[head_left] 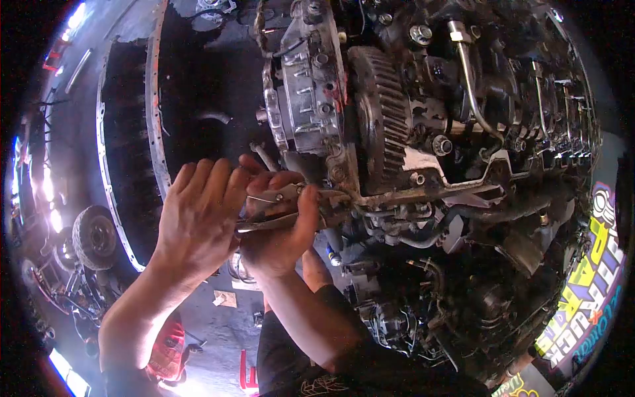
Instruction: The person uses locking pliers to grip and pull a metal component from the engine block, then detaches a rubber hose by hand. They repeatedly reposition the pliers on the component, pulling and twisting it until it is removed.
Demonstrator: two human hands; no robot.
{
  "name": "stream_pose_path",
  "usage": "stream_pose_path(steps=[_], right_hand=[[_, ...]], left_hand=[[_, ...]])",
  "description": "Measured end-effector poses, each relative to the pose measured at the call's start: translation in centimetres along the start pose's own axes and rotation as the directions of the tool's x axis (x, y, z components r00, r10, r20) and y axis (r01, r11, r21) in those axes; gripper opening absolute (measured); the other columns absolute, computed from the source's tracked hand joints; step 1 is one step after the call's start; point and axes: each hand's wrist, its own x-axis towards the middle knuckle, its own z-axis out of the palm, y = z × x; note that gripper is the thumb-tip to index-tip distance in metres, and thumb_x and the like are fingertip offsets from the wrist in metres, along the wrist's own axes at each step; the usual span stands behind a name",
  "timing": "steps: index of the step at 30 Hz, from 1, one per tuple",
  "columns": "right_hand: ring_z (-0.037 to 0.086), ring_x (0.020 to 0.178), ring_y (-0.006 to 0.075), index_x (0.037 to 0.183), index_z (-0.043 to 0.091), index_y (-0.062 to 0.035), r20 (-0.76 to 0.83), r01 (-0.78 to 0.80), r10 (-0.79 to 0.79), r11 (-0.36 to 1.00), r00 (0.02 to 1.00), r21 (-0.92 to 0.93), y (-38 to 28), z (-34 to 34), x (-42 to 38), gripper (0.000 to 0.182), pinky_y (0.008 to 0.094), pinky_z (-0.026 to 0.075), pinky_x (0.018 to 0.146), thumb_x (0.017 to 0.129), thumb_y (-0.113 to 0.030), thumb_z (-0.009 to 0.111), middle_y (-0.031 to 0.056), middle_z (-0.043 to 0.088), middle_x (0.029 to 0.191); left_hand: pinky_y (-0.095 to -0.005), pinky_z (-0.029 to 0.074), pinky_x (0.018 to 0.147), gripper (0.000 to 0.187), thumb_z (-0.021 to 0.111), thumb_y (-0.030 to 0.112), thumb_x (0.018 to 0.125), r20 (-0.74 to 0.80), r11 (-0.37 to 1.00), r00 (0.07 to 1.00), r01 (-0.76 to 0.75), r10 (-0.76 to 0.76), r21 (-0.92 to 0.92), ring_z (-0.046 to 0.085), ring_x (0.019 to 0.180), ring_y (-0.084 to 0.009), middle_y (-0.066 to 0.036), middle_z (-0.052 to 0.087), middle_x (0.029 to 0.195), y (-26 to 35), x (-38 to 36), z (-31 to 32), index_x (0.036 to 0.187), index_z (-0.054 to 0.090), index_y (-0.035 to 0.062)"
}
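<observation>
— Pliers (278, 208) are sitting in my right hand (278, 231), fingers wrapped tight around both handles, nose pointing at the underside of the engine (423, 165).

— And your left hand (198, 218)?

— I'm laying it over the right one, palm down, fingers spread across the knuckles. It's holding nothing of its own, only bracing.

— Where are the pliers biting?

— Just under the big toothed wheel (383, 112), at the lip of the metal bracket (430, 192) running along there. I can't tell exactly what the tips are pinching; my fingers are hiding it.

— How would you do this well?

— I'd judge it wants a steady, square squeeze, with the left hand keeping the tool from slipping off sideways, since hoses (423, 235) and thin pipes (473, 99) are lying close by.

— What's around you?

— I'm looking up from below, so there's no worktop, only the greasy engine overhead. A silver frame rail (155, 106) is curving past on the left, a wheel (94, 236) is standing beyond it on the concrete floor (218, 317), and bright daylight is coming in at the edge. A coloured sticker (589, 291) is showing at the right.
</observation>
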Motion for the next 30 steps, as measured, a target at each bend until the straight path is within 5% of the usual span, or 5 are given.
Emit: stream_pose_path(steps=[5,13,22,23,30], right_hand=[[0.057,0.1,0.0308,0.087,0.053,-0.0085,0.045,0.027,-0.031,0.996,0.999,0.081,0.5,-0.3,0.7,0.044,0.0439,0.04,0.096,0.099,-0.049,0.039,0.0072,0.05,0.073],[0.057,0.09,0.0289,0.082,0.051,-0.0087,-0.028,0.065,-0.063,0.996,0.998,0.054,0.6,0.4,0.9,0.046,0.0433,0.042,0.094,0.098,-0.05,0.04,0.0053,0.047,0.066],[0.052,0.076,0.0247,0.082,0.051,-0.0087,-0.011,0.003,0.0,0.979,1.0,0.204,0.3,1.1,0.6,0.044,0.0442,0.045,0.087,0.097,-0.049,0.043,0.0053,0.046,0.066],[0.05,0.071,0.023,0.081,0.051,-0.0094,-0.009,0.04,-0.039,0.981,0.999,0.19,0.6,1.2,0.8,0.044,0.0422,0.046,0.082,0.097,-0.049,0.043,0.004,0.044,0.065],[0.046,0.066,0.0191,0.078,0.05,-0.0104,0.046,0.054,-0.067,0.969,0.997,0.239,0.9,0.6,1.1,0.046,0.0382,0.044,0.077,0.095,-0.053,0.044,0.0014,0.043,0.065]], left_hand=[[-0.0375,0.041,0.069,0.029,0.061,0.012,0.071,-0.028,1.0,1.0,-0.002,0.002,0.001,0.053,0.075,-0.0266,-0.011,0.05,0.081,0.0,0.0,0.4,0.097,0.055,0.0005],[-0.0378,0.042,0.07,0.027,0.059,0.013,0.073,-0.01,0.997,0.999,-0.044,0.045,0.058,0.053,0.076,-0.0256,-0.01,0.05,0.082,-0.5,-0.5,1.3,0.097,0.055,0.0014],[-0.0518,0.038,0.1,0.051,0.062,0.02,0.081,-0.188,0.984,0.974,0.145,-0.122,0.109,0.052,0.118,-0.0382,-0.021,0.053,0.123,0.2,-2.6,2.5,0.126,0.05,-0.0017],[-0.0467,0.043,0.092,0.04,0.061,0.018,0.082,-0.27,0.981,0.961,0.107,-0.06,0.161,0.056,0.105,-0.0351,-0.018,0.056,0.108,-0.1,-2.4,2.9,0.117,0.052,-0.0001],[-0.0407,0.047,0.075,0.025,0.061,0.01,0.078,-0.266,0.992,0.963,0.078,-0.049,0.099,0.057,0.084,-0.031,-0.013,0.055,0.091,-0.6,-2.3,3.2,0.101,0.056,0.0027]])
